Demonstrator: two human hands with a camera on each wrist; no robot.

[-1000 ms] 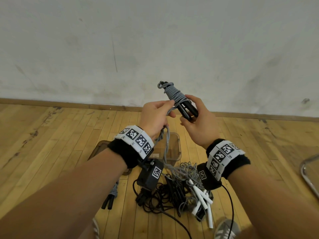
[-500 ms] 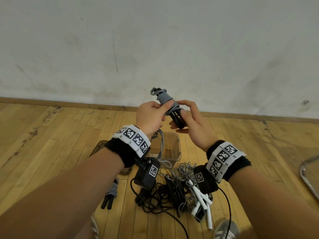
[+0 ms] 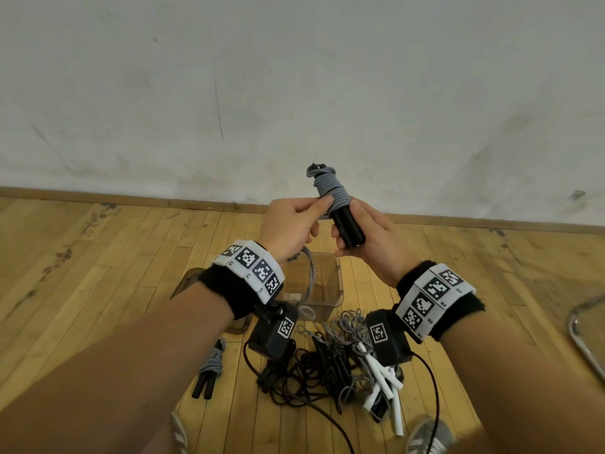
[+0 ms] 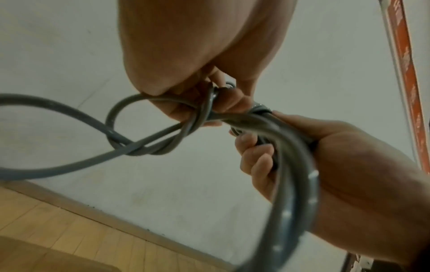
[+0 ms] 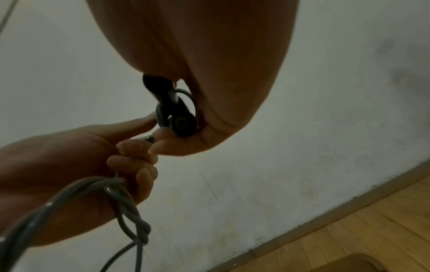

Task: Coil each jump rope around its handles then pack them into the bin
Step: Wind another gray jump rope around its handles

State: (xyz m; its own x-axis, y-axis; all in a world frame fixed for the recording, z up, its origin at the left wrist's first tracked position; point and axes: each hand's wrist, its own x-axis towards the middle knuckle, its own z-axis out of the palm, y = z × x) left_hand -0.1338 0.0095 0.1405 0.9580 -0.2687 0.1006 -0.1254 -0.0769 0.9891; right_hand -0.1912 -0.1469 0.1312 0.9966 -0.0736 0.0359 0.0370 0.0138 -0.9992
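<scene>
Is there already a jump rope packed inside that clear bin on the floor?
No: the clear bin holds no rope bundle; one coiled rope lies on the floor beside it.

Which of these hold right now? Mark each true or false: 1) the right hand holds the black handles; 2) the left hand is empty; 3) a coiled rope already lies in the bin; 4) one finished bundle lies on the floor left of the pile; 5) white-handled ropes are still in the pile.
1. True: the right hand grips the black handles.
2. False: the left hand holds the grey cord against the coil.
3. False: the clear bin shows no bundle inside; only loose cord hangs over it.
4. True: the coiled bundle lies on the floor.
5. True: the white handles lie in the tangled pile.
</scene>
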